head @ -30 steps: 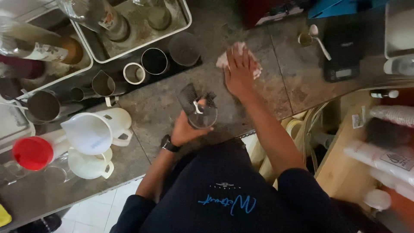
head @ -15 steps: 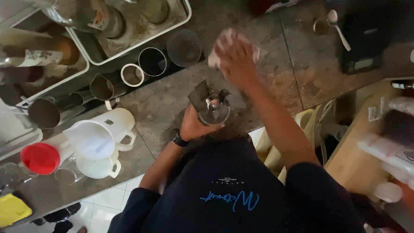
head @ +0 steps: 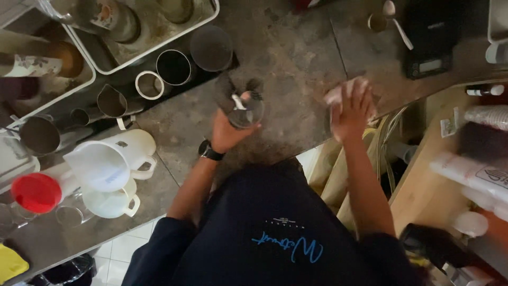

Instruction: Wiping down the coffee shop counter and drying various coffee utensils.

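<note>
My left hand [head: 227, 130] is wrapped tight round a small glass cup [head: 246, 112], just above the stone counter [head: 296, 58]. My right hand [head: 353, 108] squeezes a pale cloth [head: 338, 94] at the counter's edge. I should press flat and wipe slowly. A second ago, the cloth was farther back.
</note>
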